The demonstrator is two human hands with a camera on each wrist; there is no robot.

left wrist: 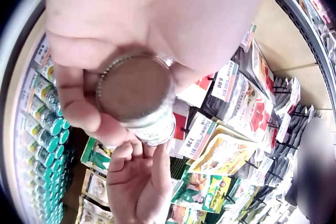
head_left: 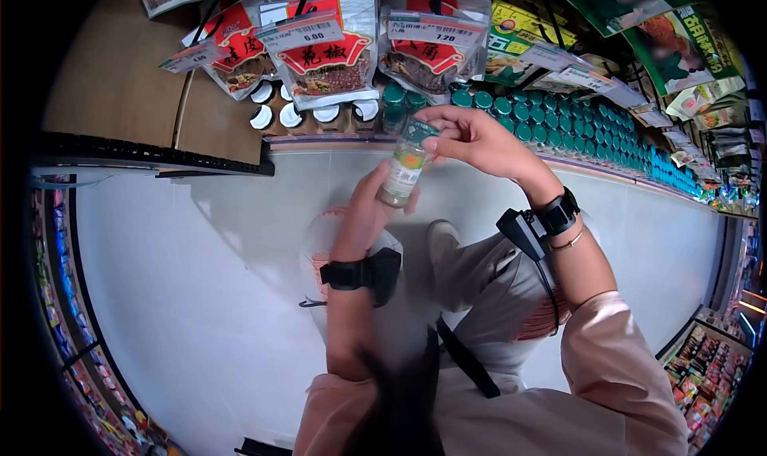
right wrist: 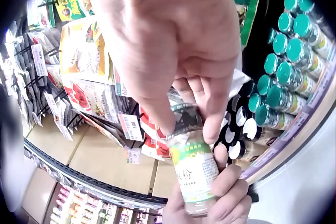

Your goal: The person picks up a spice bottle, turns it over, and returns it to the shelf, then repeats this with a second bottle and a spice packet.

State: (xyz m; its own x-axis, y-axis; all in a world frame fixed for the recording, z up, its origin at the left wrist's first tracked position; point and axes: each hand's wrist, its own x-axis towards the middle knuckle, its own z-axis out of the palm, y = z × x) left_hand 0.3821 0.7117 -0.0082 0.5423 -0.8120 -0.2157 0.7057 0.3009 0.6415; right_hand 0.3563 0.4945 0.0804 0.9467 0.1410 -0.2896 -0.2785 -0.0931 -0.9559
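Both grips are on one glass jar (head_left: 393, 195). Left grip (head_left: 367, 200) is clamped round its lower body, fingers curled; right grip (head_left: 483, 140) pinches the green cap (head_left: 421, 131), thumb one side, fingers the other. Probably left carries the weight and stops rotation, leaving right free to work the cap end. Jar sits between the grips, tilted, cap end away from the body; label faces up toward the head view, so likely readable as held.

Just beyond the grips: shelf edge (head_left: 319, 144). White-topped jars (head_left: 262, 118) stand behind it, left of the grips; rows of teal-capped jars (head_left: 520, 112) run off to the right. Caps line up, presumably grouped by product for easy picking.

Above those, spice packets (head_left: 331, 66) hang with price tags (head_left: 309, 34) in front, presumably so price and product read together. Nearer the body than the grips: pale floor (head_left: 240, 256), well below. Contents of the held jar: can't identify.
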